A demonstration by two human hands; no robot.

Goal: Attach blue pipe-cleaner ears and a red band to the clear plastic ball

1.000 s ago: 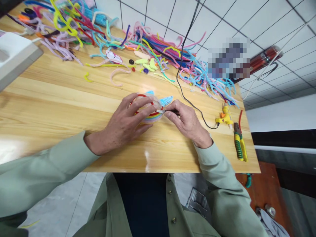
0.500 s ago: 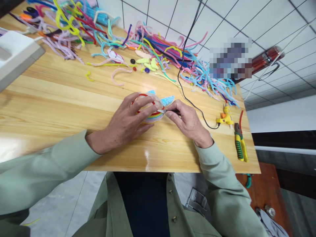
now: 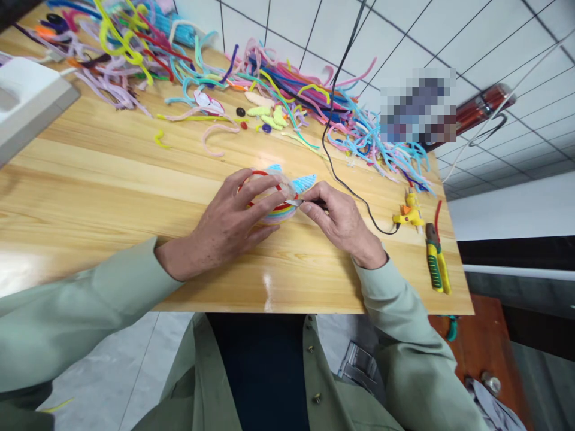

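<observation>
Near the middle of the wooden table, my left hand (image 3: 233,218) curls over a round pipe-cleaner craft (image 3: 287,211) and holds it from the left. Rainbow bands, a red ring and two blue pointed pieces (image 3: 304,183) show on the craft; my fingers hide much of the rest. My right hand (image 3: 339,216) pinches a small tool with a flat metal blade (image 3: 294,203), most of its dark handle covered by the fingers. The blade's tip touches or lies right at the craft's right side, beside my left fingertips; which of the two I cannot tell.
Heaps of coloured pipe cleaners (image 3: 309,90) run along the tiled wall. A yellow glue gun (image 3: 408,214) with a black cord (image 3: 341,173) lies at the right, beside green-yellow pliers (image 3: 435,263). Small beads and yellow-green pieces (image 3: 269,114) lie behind the craft. A white device (image 3: 33,102) stands at left.
Both hands keep their hold on the craft and the bladed tool, with hardly any visible movement. The whole view has shifted very slightly.
</observation>
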